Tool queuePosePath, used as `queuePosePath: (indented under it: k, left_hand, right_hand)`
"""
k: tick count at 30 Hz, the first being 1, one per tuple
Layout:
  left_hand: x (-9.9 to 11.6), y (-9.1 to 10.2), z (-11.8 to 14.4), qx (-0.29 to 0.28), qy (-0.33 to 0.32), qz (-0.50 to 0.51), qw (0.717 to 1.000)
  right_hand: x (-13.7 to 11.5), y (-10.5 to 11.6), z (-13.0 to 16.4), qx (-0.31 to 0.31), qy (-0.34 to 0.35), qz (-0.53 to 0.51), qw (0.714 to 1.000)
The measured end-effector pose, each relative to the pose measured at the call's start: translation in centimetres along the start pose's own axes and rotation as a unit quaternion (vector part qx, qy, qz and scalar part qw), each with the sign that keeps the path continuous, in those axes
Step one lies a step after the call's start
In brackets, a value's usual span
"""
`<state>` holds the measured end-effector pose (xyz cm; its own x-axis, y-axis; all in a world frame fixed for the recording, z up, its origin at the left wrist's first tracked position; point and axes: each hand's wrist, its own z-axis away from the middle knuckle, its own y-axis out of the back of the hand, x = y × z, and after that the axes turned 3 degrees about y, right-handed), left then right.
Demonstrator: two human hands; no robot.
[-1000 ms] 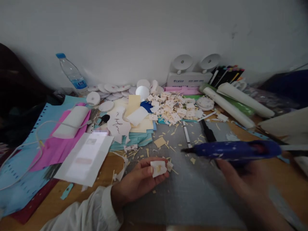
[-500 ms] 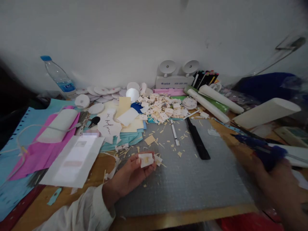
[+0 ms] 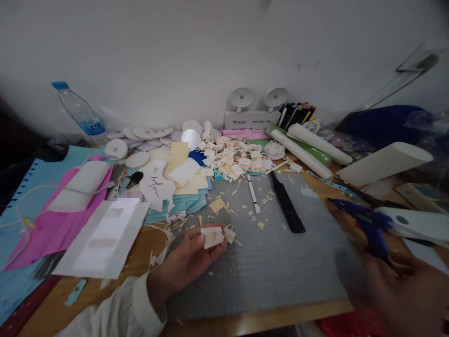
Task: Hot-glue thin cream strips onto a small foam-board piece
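A small white piece (image 3: 212,237) with a yellowish patch in its middle is pinched in my left hand (image 3: 196,250), above the grey cutting mat. Beside the fingertips lies another small white piece with thin cream strips (image 3: 230,234). At the right, my right hand (image 3: 403,285) is smeared by motion just below the handle of a blue glue gun (image 3: 363,216). Whether its fingers touch the handle I cannot tell. The glue gun's nozzle points left, over the table beside the mat.
Cream scraps litter the mat (image 3: 273,276), with a white pen (image 3: 252,193) and a black-handled tool (image 3: 287,203). Behind is a heap of small cut pieces (image 3: 233,159). White rolls (image 3: 386,164) lie right; papers (image 3: 101,243) and a water bottle (image 3: 82,114) are left.
My right hand has moved down and toward me, from around the glue gun's handle to below it. The glue gun shows more fully. My left hand still holds the white piece.
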<state>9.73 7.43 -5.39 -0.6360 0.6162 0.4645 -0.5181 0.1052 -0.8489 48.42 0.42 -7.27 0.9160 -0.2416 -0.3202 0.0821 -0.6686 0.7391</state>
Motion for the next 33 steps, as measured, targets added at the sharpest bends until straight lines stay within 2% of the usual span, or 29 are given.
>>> queuePosePath:
  k: [1,2,4,7,9,12,15,18,22,29,33]
  left_hand:
    - [0.0,0.0,0.0,0.000,0.000,-0.001,1.000]
    - [0.1,-0.1,0.0,0.001,0.001,-0.002,1.000]
    - [0.2,-0.2,0.1,0.001,0.002,-0.005,1.000]
    - [0.3,-0.4,0.2,0.002,-0.002,-0.008,1.000]
    - [0.4,-0.5,0.2,0.002,-0.010,-0.010,1.000]
    - [0.6,-0.4,0.2,0.003,-0.028,-0.015,0.999]
    - [0.7,-0.2,0.1,0.003,-0.051,-0.021,0.998]
    - [1.0,-0.2,0.1,0.010,-0.084,-0.021,0.996]
    - [1.3,-0.3,0.0,0.029,-0.129,-0.055,0.990]
    - [2.1,-0.4,-0.1,0.040,-0.144,-0.131,0.980]
    - [2.9,-0.5,-0.1,0.043,-0.165,-0.233,0.957]
  right_hand:
    - [-1.3,0.3,0.6,-0.022,-0.014,-0.023,0.999]
    - [-2.7,0.7,1.1,-0.044,0.007,-0.041,0.998]
    - [-5.5,1.2,1.5,-0.082,0.080,-0.083,0.990]
    - [-9.2,1.3,0.7,-0.140,0.171,-0.155,0.963]
    - [-11.4,0.7,0.0,-0.188,0.236,-0.199,0.932]
    - [-14.7,-1.1,-0.6,-0.293,0.322,-0.231,0.870]
    - [-17.8,-3.3,-0.7,-0.388,0.354,-0.244,0.815]
    - [-19.8,-5.0,-0.7,-0.432,0.353,-0.262,0.787]
    - [-20.8,-6.2,-1.1,-0.446,0.335,-0.298,0.775]
    - [-20.6,-7.7,-1.3,-0.462,0.233,-0.385,0.764]
    - [-20.1,-7.6,-1.6,-0.499,0.166,-0.454,0.720]
